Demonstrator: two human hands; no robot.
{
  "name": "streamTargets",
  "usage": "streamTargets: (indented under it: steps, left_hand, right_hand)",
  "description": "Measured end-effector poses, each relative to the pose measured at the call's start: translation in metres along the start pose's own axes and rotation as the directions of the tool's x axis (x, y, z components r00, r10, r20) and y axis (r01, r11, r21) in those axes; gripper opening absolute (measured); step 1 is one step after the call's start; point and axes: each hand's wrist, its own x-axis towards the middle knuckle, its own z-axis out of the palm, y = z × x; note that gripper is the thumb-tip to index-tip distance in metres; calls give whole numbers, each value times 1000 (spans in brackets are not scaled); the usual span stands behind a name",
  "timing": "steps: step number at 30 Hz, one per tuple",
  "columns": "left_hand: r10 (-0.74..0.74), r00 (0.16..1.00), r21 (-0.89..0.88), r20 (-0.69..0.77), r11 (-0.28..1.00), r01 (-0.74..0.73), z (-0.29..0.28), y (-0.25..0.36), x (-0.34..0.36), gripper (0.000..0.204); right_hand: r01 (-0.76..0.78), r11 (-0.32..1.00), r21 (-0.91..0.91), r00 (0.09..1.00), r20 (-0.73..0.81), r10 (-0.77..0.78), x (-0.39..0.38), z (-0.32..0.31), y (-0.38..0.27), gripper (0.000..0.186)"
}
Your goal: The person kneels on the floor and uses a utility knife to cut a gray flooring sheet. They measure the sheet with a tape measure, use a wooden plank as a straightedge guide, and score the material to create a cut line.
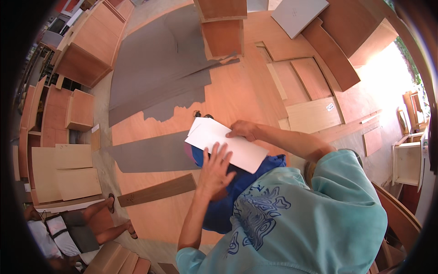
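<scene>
A white rectangular sheet or thin panel (237, 150) lies slanted over my lap, on dark blue cloth (219, 218). A second white piece (196, 124) shows from under its far left corner. My left hand (215, 170) rests flat on the near edge of the white panel, its fingers spread. Along the far edge my right hand (244, 130) grips the panel, with fingers curled at the rim. Just beyond the white pieces sits a small black object (197, 113), too small to make out.
Torn grey sheets (150, 68) cover part of the large plywood surface (237, 86). A brown plank (157, 189) lies to the left. Wooden boxes (223, 36) stand at the far side. Another person (68, 233) is at lower left, near stacked panels (75, 171).
</scene>
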Motion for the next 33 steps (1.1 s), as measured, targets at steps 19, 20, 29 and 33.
streamTargets:
  steps: [19, 20, 29, 33]
  left_hand:
    - [-738, 279, -682, -615, 675, 281, 11, -5, 31, 29]
    - [-639, 261, -588, -723, 768, 252, 20, -20, 32, 30]
    - [-745, 276, -721, -607, 663, 203, 37, -44, 44, 26]
    - [-705, 482, -797, -520, 604, 25, 29, 15, 69, 80]
  right_hand:
    - [-29, 912, 410, 992, -103, 78, -21, 51, -47, 35]
    - [-23, 931, 364, 994, -89, 59, -16, 48, -38, 36]
    - [-20, 784, 621, 1000, 28, 3, -45, 53, -59, 43]
    - [280, 867, 412, 852, -524, -26, -94, 97, -45, 44]
